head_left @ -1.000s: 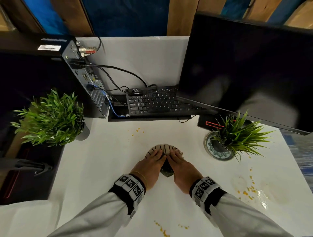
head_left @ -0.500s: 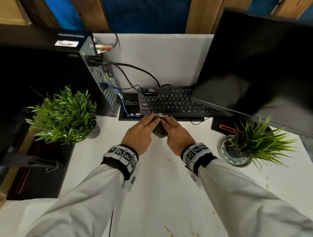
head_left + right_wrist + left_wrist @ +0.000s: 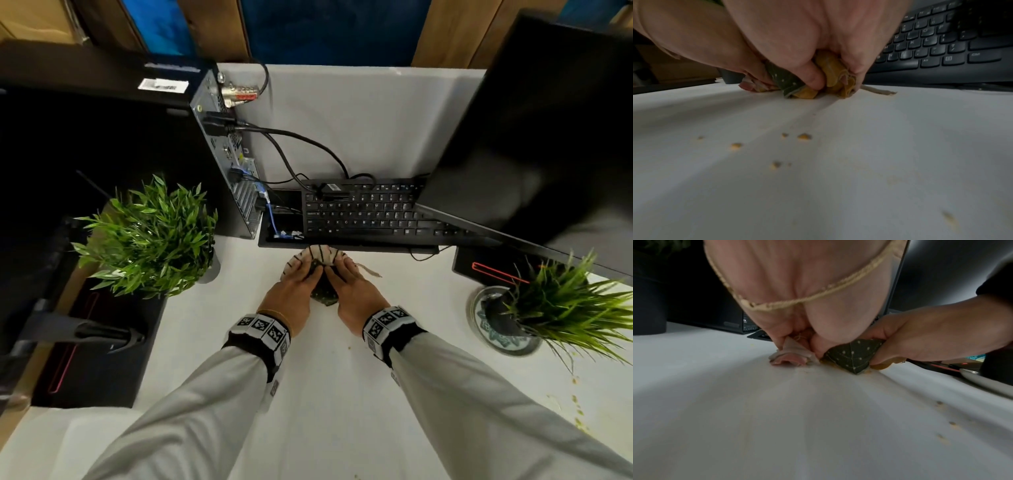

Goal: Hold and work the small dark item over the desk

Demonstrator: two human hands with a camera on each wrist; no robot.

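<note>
With both my left hand (image 3: 291, 298) and right hand (image 3: 356, 301) clenched on the bunched cloth (image 3: 322, 274) just before the keyboard (image 3: 370, 212), I judged the wiping partly done, since crumbs (image 3: 803, 136) lay nearer me.

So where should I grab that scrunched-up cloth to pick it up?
Probably the bunched middle of the cloth, pinched from above. It lies low on the white table, and the left hand and right hand already grip it there; the keyboard blocks the far side.
</note>
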